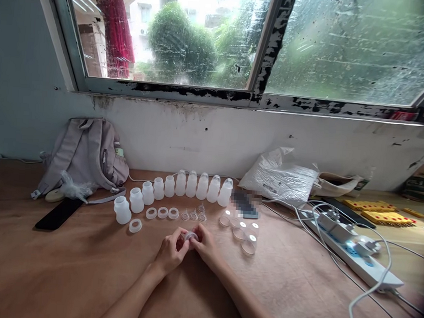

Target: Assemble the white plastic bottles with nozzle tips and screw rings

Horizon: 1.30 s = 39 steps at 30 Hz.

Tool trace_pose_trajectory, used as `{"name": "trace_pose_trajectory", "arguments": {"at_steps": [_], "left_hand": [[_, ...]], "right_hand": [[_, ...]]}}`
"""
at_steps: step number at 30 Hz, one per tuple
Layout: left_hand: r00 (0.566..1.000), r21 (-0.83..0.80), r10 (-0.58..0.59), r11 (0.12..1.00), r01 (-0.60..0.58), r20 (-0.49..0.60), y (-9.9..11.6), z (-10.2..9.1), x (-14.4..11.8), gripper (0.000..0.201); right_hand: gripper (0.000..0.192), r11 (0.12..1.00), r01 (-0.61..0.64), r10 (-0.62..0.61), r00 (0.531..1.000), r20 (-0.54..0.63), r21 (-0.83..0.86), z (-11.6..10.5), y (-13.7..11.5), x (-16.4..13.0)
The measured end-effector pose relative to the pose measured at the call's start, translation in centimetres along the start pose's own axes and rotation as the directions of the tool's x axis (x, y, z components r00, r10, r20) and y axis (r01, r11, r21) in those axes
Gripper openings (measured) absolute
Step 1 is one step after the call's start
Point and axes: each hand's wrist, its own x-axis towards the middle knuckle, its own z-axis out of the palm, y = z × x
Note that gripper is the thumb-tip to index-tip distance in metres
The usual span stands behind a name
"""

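Observation:
My left hand (171,249) and my right hand (206,245) meet at the table's middle, fingertips pinching a small translucent collar ring (191,236) from both sides. The fingers hide part of it, and I cannot make out whether a nipple sits inside. Beyond them lie several white screw rings (162,212) and, to their right, several small clear nipples (193,215). An arc of frosted baby bottles stands behind: open-necked bottles (137,200) on the left, bottles with clear domed caps (203,187) on the right. Several clear round pieces with white discs (248,246) lie right of my hands.
A grey backpack (85,155) and a black phone (58,214) occupy the left side. At the back right are a silvery plastic bag (279,176) and a pixelated dark object (245,204). A power strip (357,256) with loose white cables stretches along the right.

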Motion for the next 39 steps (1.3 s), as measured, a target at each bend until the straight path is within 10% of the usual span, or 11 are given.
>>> {"name": "trace_pose_trajectory", "arguments": {"at_steps": [17,27,34,39], "left_hand": [[0.995,-0.079,-0.004,0.997,0.011,0.096,0.6,-0.3,-0.2,0.025],[0.998,0.044,-0.044,0.998,0.046,-0.045,-0.2,0.9,-0.7,0.026],[0.987,-0.214,-0.135,0.97,0.115,-0.081,0.1,0.2,-0.1,0.031],[0.906,-0.522,-0.419,0.787,0.33,-0.058,-1.1,0.4,0.6,0.05]], "right_hand": [[0.01,0.996,0.044,-0.053,0.991,-0.125,-0.073,-0.1,-0.6,-0.5],[0.009,0.978,0.109,-0.127,0.987,-0.096,-0.175,0.3,-1.0,-0.8],[0.004,0.98,0.137,-0.154,0.981,-0.121,-0.141,0.4,-1.1,-1.0],[0.002,0.97,0.174,-0.195,0.974,-0.118,-0.169,0.3,-1.0,-1.1]]}}
